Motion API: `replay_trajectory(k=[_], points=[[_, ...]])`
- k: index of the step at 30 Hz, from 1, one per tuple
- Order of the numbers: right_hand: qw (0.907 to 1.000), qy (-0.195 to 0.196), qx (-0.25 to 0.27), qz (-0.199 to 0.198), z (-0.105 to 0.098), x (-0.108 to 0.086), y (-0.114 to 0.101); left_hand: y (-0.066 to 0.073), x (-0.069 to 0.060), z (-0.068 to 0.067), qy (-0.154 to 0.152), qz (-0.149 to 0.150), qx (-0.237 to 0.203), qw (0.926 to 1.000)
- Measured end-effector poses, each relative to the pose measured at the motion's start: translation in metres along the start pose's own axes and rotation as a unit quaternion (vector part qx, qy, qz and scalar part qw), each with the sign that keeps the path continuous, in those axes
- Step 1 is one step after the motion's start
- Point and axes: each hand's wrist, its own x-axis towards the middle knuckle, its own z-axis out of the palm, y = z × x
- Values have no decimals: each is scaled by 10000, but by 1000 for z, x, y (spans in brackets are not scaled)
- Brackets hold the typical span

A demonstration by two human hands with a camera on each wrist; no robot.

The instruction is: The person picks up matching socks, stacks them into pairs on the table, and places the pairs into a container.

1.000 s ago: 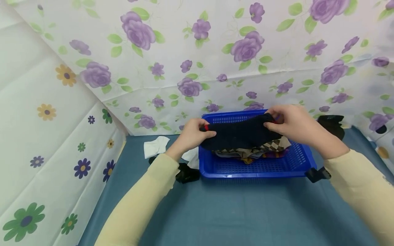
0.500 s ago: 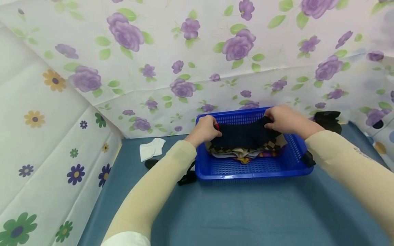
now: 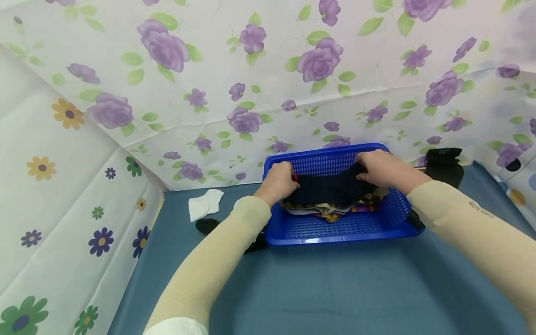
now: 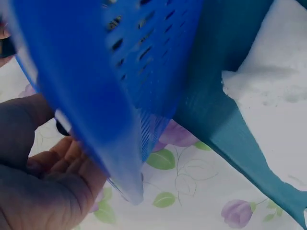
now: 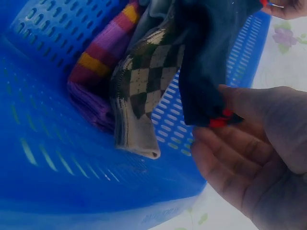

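Note:
Inside the blue basket [image 3: 326, 239], a dark navy cloth with red bits [image 3: 326, 188] lies over a checkered piece [image 5: 148, 76] and a striped purple and yellow one [image 5: 96, 67]. My left hand [image 3: 278, 181] pinches the dark cloth's left end at the basket's left side; in the left wrist view the rim partly hides that hand's [image 4: 53, 177] fingertips. At the other end, my right hand [image 3: 381, 170] holds the cloth; in the right wrist view thumb and fingers of the right hand [image 5: 259, 143] grip its red-marked edge.
White cloths [image 3: 205, 204] lie on the blue-green surface left of the basket. Dark items sit beside my left forearm [image 3: 206, 226] and behind my right forearm [image 3: 444, 165]. A flowered sheet [image 3: 251, 93] rises close behind the basket.
Both hands have lowered the dark cloth into the basket onto the other pieces, keeping hold of its ends. The head view has shifted slightly.

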Motion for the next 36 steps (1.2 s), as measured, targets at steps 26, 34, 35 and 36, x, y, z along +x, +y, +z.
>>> replay_trajectory(k=[26, 34, 35, 36], points=[[9934, -1079, -210, -332, 28, -14, -15, -2, -8, 10, -619, 1002, 1162, 9862], [9974, -575, 283, -344, 7, -26, -16, 0, -22, -10, -244, 1356, 703, 9880], [9979, -412, 361, -354, 2, -28, -15, 0, -26, -16, -109, 1391, 541, 9887], [9981, -239, 447, -349, -2, -32, -14, 0, -31, -21, 58, 1415, 402, 9891]])
